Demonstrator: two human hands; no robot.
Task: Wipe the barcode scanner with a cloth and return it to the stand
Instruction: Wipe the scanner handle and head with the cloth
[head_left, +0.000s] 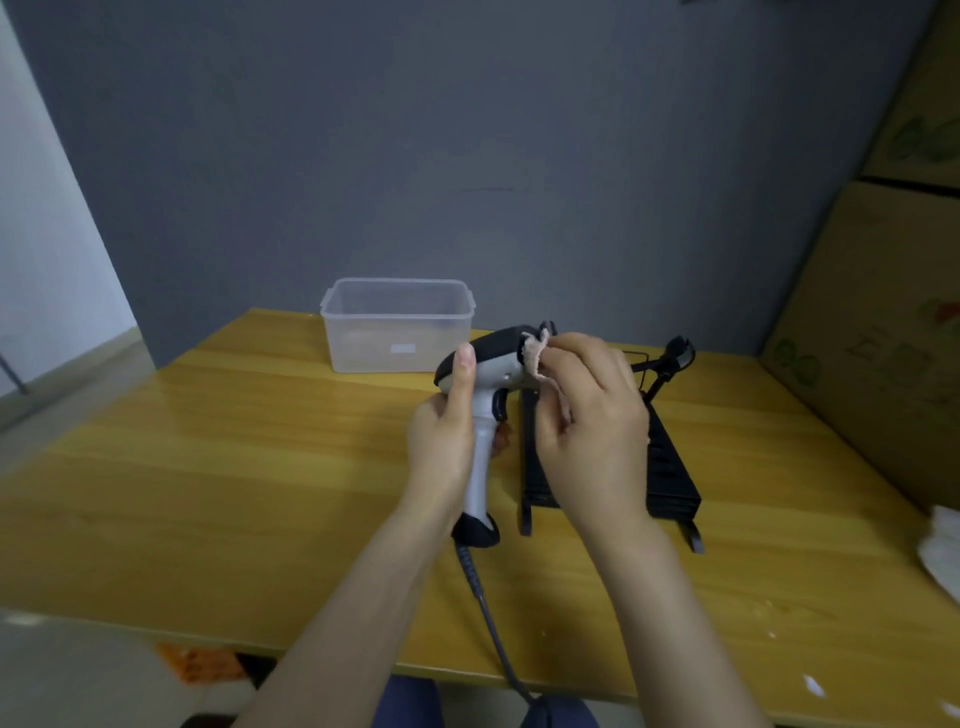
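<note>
My left hand (444, 436) is wrapped around the grip of the grey-and-black pistol-shaped barcode scanner (483, 410), thumb lying up along the back of its head. The scanner is held upright above the yellow wooden counter (208, 467), clear of the surface, head pointing away to the right. Its dark coiled cable (491, 623) hangs from the base of the grip and runs down past the counter's near edge.

My right hand (587, 415) pinches a small pinkish-beige cloth (537, 356) and presses it against the front of the scanner's head. Most of the cloth is bunched under my fingers; only a frayed corner shows above them.

The black metal stand (670, 467) sits on the counter just behind and to the right of my right hand, partly hidden by it. Its cradle arm (675, 356) rises at the far end and holds nothing.

A clear plastic rectangular tub (397, 325) stands at the far edge of the counter, against the grey wall (467, 130). Cardboard boxes (883, 312) are stacked along the right side. Something white and crumpled (943, 545) lies at the right edge of the counter; I cannot tell what it is.
</note>
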